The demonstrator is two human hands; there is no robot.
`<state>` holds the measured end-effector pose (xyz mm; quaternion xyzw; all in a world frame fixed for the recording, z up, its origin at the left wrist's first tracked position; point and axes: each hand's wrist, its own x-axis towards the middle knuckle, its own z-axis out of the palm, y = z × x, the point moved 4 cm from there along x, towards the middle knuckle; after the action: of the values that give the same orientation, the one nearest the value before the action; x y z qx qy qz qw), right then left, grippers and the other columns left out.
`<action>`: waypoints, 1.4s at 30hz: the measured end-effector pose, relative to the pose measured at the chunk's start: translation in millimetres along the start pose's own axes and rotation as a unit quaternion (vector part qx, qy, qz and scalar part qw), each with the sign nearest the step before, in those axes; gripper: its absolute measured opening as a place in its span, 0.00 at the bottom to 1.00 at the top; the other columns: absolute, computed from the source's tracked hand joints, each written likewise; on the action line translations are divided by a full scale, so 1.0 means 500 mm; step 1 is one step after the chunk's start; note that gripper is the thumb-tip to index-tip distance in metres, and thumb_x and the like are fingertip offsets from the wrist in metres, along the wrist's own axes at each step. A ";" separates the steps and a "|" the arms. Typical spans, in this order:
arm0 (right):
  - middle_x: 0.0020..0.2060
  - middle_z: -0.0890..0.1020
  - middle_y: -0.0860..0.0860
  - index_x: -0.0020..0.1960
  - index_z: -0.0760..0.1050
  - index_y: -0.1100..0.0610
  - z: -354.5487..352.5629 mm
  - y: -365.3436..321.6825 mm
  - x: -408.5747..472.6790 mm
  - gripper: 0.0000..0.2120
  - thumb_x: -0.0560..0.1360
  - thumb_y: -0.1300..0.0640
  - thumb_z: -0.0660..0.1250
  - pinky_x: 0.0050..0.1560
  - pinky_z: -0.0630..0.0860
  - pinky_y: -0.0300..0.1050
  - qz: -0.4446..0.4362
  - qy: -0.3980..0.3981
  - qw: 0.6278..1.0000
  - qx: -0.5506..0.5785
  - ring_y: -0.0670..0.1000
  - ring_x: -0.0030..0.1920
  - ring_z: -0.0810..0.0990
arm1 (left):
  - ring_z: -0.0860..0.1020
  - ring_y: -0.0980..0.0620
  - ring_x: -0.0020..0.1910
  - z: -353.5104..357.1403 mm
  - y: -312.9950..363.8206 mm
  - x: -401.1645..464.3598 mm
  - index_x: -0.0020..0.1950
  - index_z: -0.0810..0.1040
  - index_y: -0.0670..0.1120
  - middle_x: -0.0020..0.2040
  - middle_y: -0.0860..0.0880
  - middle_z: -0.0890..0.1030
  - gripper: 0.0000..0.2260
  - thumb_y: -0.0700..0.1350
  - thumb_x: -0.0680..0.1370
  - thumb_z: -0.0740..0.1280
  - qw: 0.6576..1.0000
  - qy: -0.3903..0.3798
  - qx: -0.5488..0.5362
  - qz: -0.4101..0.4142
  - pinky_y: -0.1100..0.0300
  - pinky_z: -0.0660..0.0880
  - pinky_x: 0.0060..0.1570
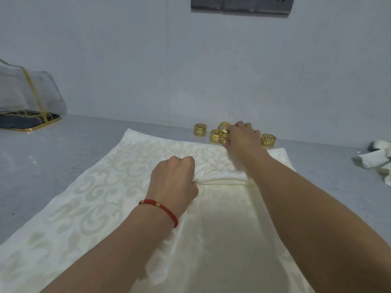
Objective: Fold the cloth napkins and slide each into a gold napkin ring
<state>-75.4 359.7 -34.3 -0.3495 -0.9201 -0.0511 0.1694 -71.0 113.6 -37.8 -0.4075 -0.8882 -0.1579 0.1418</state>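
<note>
No brand, label or writing can be read anywhere in the view.

The napkin (118, 187) is cream, with a pale scroll pattern woven into it. It lies spread on the grey counter (42, 166) and fills the middle of the view down to 6 o'clock. Part of it is folded over itself into a smoother, plainer panel (222, 218) at about 5 o'clock, its top edge bunched into thin pleats.

The left hand (173, 178), a red cord bracelet (160, 208) on its wrist, sits at the centre with its fingers curled, pinching the pleated fold of the napkin.

The right hand (243, 136) reaches to 1 o'clock, where the gold rings stand on the counter just beyond the napkin's far edge. Its fingers are curled over the cluster and appear to grip a ring; the hand hides how firmly. The rings are open bands with a cut-out key pattern: one (200, 130) stands apart to the left, two (218, 136) touch the hand, and one (268, 140) is on its right.

At 3 o'clock lie rolled white cloths (374, 158). At 9 o'clock stands a clear cover with gold edging (29, 92) on a dark tray. At 12 o'clock, grey wall sockets (242, 4) sit on the pale wall.
</note>
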 end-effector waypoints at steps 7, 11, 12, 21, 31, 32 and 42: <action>0.51 0.82 0.50 0.61 0.75 0.52 -0.110 0.053 -0.080 0.18 0.73 0.52 0.73 0.56 0.75 0.53 0.020 0.050 0.968 0.245 0.56 0.53 0.79 | 0.75 0.45 0.41 0.003 -0.011 -0.004 0.41 0.73 0.44 0.39 0.46 0.78 0.05 0.42 0.71 0.69 0.997 0.017 -0.079 0.001 0.51 0.74 0.43; 0.50 0.84 0.45 0.58 0.78 0.47 -0.185 0.141 -0.244 0.14 0.73 0.51 0.73 0.51 0.80 0.46 0.072 0.079 0.881 0.461 0.47 0.50 0.83 | 0.74 0.46 0.38 -0.011 -0.020 -0.011 0.35 0.71 0.45 0.35 0.47 0.78 0.08 0.40 0.68 0.70 0.990 0.052 -0.129 -0.012 0.53 0.72 0.38; 0.49 0.84 0.44 0.57 0.79 0.45 -0.190 0.161 -0.289 0.13 0.73 0.51 0.73 0.53 0.82 0.50 0.081 0.081 0.860 0.497 0.48 0.49 0.84 | 0.74 0.46 0.37 -0.016 -0.022 -0.013 0.35 0.72 0.45 0.35 0.47 0.79 0.08 0.39 0.68 0.71 0.989 0.061 -0.135 -0.012 0.54 0.70 0.37; 0.53 0.85 0.47 0.61 0.80 0.45 -0.174 0.240 -0.450 0.15 0.77 0.58 0.73 0.58 0.82 0.60 0.133 0.058 0.804 0.576 0.47 0.44 0.86 | 0.73 0.49 0.33 -0.041 0.001 -0.034 0.36 0.74 0.44 0.34 0.48 0.76 0.08 0.39 0.68 0.74 0.981 0.112 -0.154 0.031 0.64 0.65 0.33; 0.53 0.85 0.48 0.63 0.80 0.48 -0.157 0.208 -0.455 0.15 0.78 0.61 0.72 0.60 0.82 0.54 0.080 -0.005 0.785 0.614 0.53 0.53 0.85 | 0.76 0.48 0.36 -0.047 0.011 -0.044 0.35 0.73 0.47 0.38 0.49 0.79 0.11 0.39 0.68 0.75 0.970 0.124 -0.201 0.060 0.51 0.75 0.40; 0.52 0.85 0.52 0.64 0.79 0.48 -0.158 0.206 -0.457 0.16 0.78 0.61 0.72 0.60 0.82 0.53 0.071 -0.016 0.781 0.620 0.55 0.53 0.85 | 0.77 0.48 0.37 -0.046 0.011 -0.045 0.35 0.74 0.48 0.38 0.49 0.79 0.11 0.39 0.67 0.75 0.969 0.123 -0.206 0.061 0.50 0.76 0.41; 0.49 0.84 0.39 0.54 0.82 0.41 -0.188 0.177 -0.473 0.19 0.67 0.51 0.83 0.44 0.77 0.34 -0.016 -0.044 0.889 0.456 0.42 0.46 0.83 | 0.82 0.44 0.43 -0.045 0.033 -0.053 0.36 0.73 0.48 0.37 0.49 0.79 0.13 0.37 0.67 0.76 0.962 0.099 -0.212 0.144 0.47 0.78 0.42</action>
<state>174.0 258.1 -30.6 -0.2209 -0.8543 0.3866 0.2683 -38.7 96.7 -24.7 -0.5338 -0.7481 -0.3599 0.1606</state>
